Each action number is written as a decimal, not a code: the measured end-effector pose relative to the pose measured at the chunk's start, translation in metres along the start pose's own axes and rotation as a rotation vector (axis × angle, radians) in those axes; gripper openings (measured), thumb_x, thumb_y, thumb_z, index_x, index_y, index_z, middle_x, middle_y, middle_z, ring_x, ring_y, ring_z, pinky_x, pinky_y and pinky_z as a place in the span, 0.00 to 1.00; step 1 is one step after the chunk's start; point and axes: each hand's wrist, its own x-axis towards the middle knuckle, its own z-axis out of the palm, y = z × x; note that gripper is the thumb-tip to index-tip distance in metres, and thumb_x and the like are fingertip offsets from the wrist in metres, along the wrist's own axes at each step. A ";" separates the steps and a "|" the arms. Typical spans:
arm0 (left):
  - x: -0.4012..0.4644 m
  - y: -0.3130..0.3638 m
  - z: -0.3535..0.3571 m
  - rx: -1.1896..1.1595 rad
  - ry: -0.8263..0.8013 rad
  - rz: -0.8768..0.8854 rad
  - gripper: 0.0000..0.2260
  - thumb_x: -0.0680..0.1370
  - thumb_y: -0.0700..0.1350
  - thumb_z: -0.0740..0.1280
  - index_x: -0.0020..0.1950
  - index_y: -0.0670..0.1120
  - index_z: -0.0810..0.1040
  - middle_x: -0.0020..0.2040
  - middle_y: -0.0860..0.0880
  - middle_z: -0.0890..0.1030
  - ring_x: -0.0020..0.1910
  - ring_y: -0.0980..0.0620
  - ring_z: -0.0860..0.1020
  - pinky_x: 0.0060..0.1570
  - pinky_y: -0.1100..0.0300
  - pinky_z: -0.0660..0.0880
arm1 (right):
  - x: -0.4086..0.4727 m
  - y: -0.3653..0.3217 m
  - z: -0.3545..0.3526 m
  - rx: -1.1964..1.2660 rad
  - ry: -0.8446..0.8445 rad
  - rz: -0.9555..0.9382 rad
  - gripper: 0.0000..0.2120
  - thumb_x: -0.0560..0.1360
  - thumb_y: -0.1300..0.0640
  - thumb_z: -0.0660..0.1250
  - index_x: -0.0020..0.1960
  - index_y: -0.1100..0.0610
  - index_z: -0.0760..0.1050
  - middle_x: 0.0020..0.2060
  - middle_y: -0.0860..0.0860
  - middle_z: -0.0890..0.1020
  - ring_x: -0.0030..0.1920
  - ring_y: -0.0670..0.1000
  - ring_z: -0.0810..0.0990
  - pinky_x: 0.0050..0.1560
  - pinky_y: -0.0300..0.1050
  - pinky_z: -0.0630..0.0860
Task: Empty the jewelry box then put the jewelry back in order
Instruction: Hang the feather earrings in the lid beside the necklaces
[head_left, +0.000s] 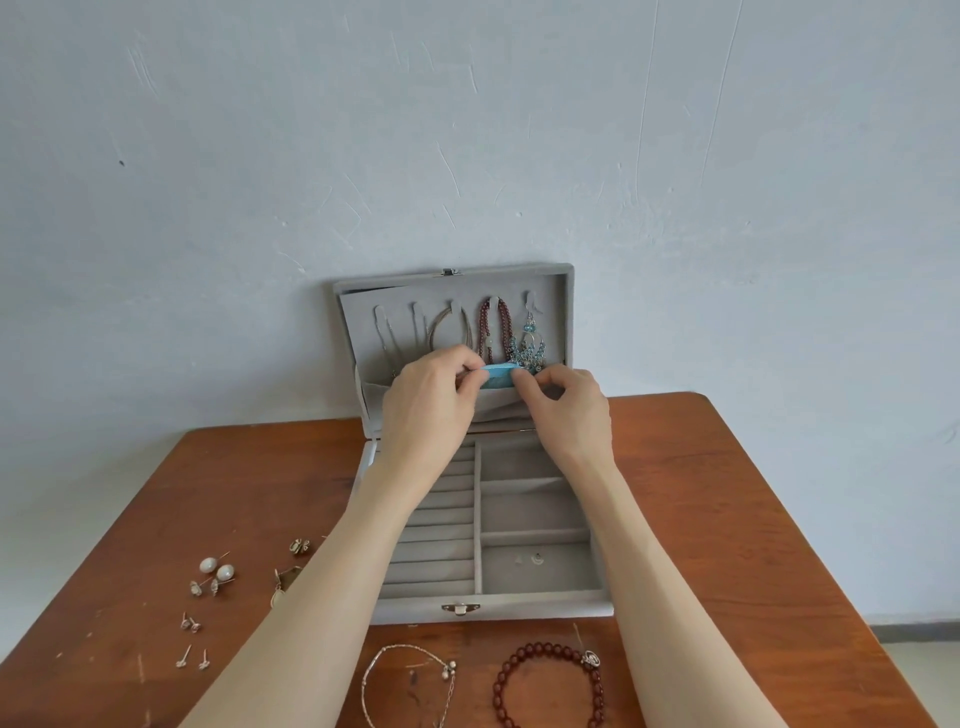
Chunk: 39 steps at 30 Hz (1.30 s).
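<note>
Both hands meet at the pocket along the lower edge of the raised lid. Left hand (431, 400) pinches the left end of a flat turquoise piece (498, 375) between thumb and fingertips; right hand (566, 402) pinches its right end the same way. That piece sits at the mouth of the lid pocket (498, 408), partly inside it; how deep, cannot tell.

Grey velvet jewelry box (483, 525) stands open on the wooden counter (727, 519), lid (452, 322) upright toward the far wall. Lid interior has a row of hooks. Hanging there, left to right: thin silver chains (387, 338), a silver hoop-like necklace (449, 325), a dark red beaded strand (493, 327), and blue beaded dangling earrings (527, 345).

Box base: left half is a bank of ring-roll slots (436, 540), partly hidden by the left forearm. Right half is divided into stacked compartments. Nearest right compartment (540, 566) holds two tiny pale items, too small to identify. Other compartments show only grey lining.

On the counter, left of the box: two pearl studs (216, 568), several pairs of small silver studs (191, 623) nearer, a small metal earring (300, 545) and a pale drop earring (283, 584) just beside the left forearm. Near edge, in front of the box: a thin silver chain bracelet (410, 680), and to its right a dark red bead bracelet (548, 686) with a small metal charm.
</note>
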 end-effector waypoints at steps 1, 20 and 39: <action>0.001 -0.002 0.000 -0.014 0.008 -0.016 0.04 0.75 0.43 0.67 0.45 0.46 0.81 0.40 0.50 0.81 0.38 0.51 0.77 0.39 0.55 0.74 | 0.000 0.000 0.000 -0.006 -0.004 -0.002 0.10 0.74 0.45 0.64 0.39 0.50 0.74 0.47 0.50 0.76 0.45 0.50 0.74 0.57 0.54 0.72; 0.003 -0.021 0.002 -0.225 -0.028 -0.051 0.03 0.74 0.39 0.68 0.47 0.43 0.78 0.37 0.54 0.75 0.37 0.55 0.74 0.39 0.68 0.66 | -0.003 -0.013 -0.005 0.127 -0.068 0.123 0.05 0.71 0.48 0.68 0.41 0.48 0.80 0.41 0.48 0.81 0.48 0.50 0.78 0.52 0.46 0.72; 0.008 -0.028 -0.007 -0.209 -0.292 0.100 0.06 0.75 0.41 0.67 0.49 0.43 0.82 0.46 0.46 0.78 0.49 0.48 0.74 0.50 0.60 0.66 | -0.001 -0.034 0.018 0.252 0.170 0.361 0.09 0.66 0.53 0.73 0.30 0.50 0.76 0.39 0.51 0.81 0.53 0.57 0.78 0.62 0.58 0.70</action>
